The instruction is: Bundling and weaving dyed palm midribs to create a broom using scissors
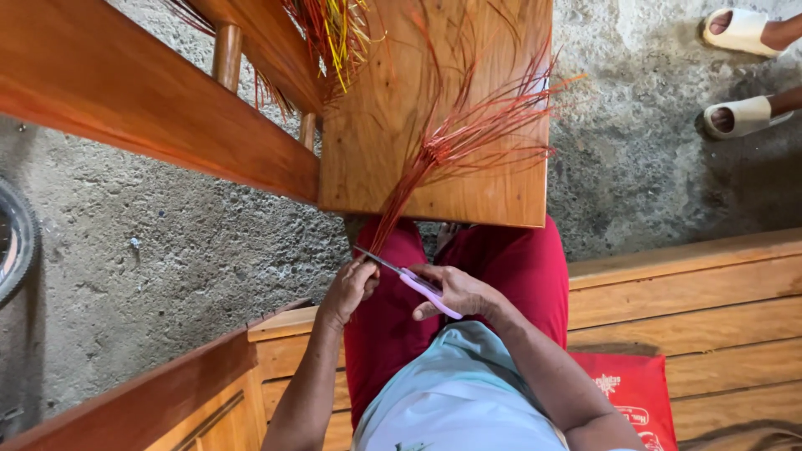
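Counts at the wooden bench

There was one pair of pink-handled scissors (413, 281), one tied bundle of red-orange fibre strands (455, 142) and a second, yellow-and-red bundle (334, 33). Two hands worked: one left hand (349, 288), one right hand (458, 291). One small wooden table (376, 134), one red cushion (635, 392), and two sandalled feet (739, 75) of another person showed.

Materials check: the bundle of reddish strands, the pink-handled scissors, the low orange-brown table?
Bundle of reddish strands: looks like dyed plant fibre, thin, stiff, splaying; matte. Pink-handled scissors: handles look like glossy plastic, blades grey metal. Low orange-brown table: wood, visible grain, varnished sheen. Left hand pinches the strands; right hand holds the scissors.
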